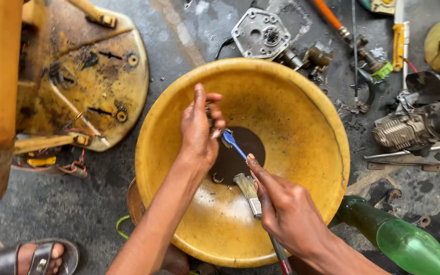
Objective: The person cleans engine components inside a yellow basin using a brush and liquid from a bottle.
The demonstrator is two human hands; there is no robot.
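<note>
At frame centre I noted the left hand [198, 133] closed on a small dark part [211, 113] over the yellow basin [301, 153], catching drips. The right hand [286, 214] gripped a paintbrush [248, 191] and blue toothbrush [232, 142], bristles angled toward that part.

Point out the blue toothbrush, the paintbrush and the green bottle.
blue toothbrush [235, 146], head view, on its handle.
paintbrush [246, 187], head view, on its bristles.
green bottle [403, 242], head view, on its body.

The yellow plastic basin [301, 132] looks matt and grimy, with dark liquid at its bottom. Right of the basin, a green plastic bottle [403, 242] shines glossy.
</note>
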